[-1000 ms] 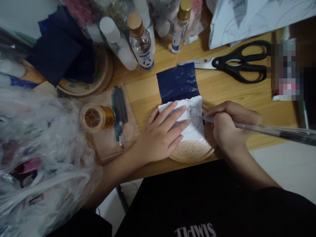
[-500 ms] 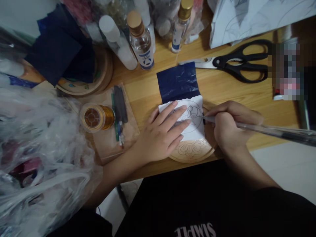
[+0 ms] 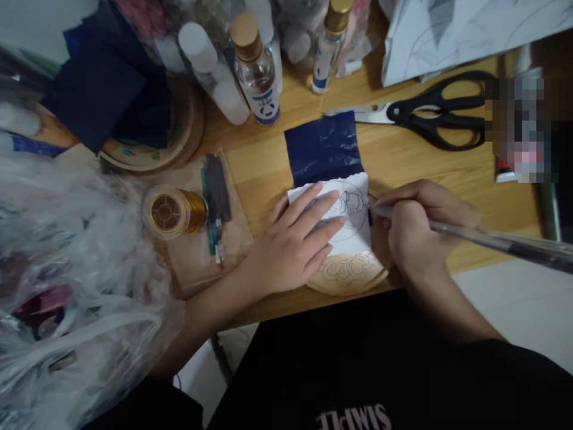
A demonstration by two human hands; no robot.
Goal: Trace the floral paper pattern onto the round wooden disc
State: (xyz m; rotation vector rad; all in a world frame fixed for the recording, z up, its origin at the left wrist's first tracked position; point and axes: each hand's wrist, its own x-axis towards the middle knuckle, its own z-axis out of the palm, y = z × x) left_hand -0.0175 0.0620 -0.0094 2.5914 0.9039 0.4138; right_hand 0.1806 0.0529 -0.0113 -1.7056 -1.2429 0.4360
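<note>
My left hand [image 3: 298, 242] lies flat with fingers spread, pressing on a white paper [image 3: 353, 242] that bears a line drawing inside a circle. Under the paper is a round wooden disc [image 3: 347, 278] with a flower-like pattern showing along its near edge. A dark blue sheet, like carbon paper [image 3: 322, 146], sticks out beyond the paper's far edge. My right hand [image 3: 416, 230] is closed around a pen [image 3: 483, 236], whose tip meets the drawing near the right side of its circle. Part of the drawing is hidden under my left fingers.
Black-handled scissors [image 3: 436, 113] lie beyond the blue sheet. A spool of golden wire [image 3: 176, 212] and a clear bag [image 3: 239, 236] of slim tools are to the left, beside crumpled plastic [image 3: 89, 310]. Bottles [image 3: 257, 77] and more blue sheets [image 3: 98, 89] stand behind.
The pen tip has shifted slightly up and to the right on the drawing, and the pen's rear end has dipped a little. My left hand stays in place.
</note>
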